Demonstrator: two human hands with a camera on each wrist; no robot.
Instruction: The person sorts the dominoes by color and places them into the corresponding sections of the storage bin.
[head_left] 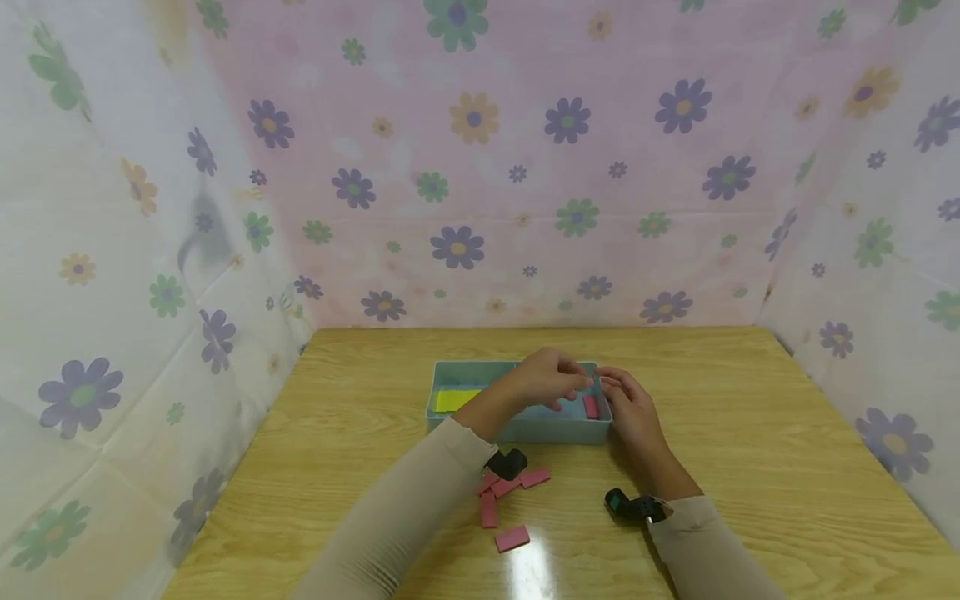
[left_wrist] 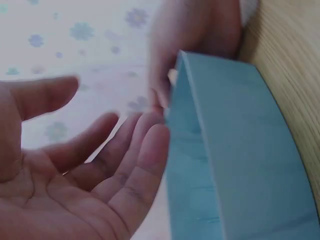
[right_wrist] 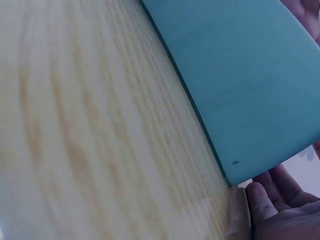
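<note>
A long light-blue box (head_left: 555, 431) stands on the table. My left hand (head_left: 551, 379) hovers over its right half, palm turned inward. In the left wrist view the thumb and loosely bent fingers (left_wrist: 132, 175) of that hand hold nothing. At the box's right end, my right hand (head_left: 633, 408) curls its fingers at the rim near the back corner. The right wrist view has the thumb (right_wrist: 260, 202) close to the end wall, with the other fingertips partly hidden. Inside the box, a pink block (head_left: 591, 407) lies by the right end and a yellow piece (head_left: 452, 401) at the left.
Several loose pink blocks (head_left: 512, 538) lie on the wooden table (head_left: 360, 475) in front of the box, some partly behind the left forearm. Flower-printed cloth (head_left: 480, 167) hangs behind the table and along both sides. Each wrist wears a black camera (head_left: 630, 506).
</note>
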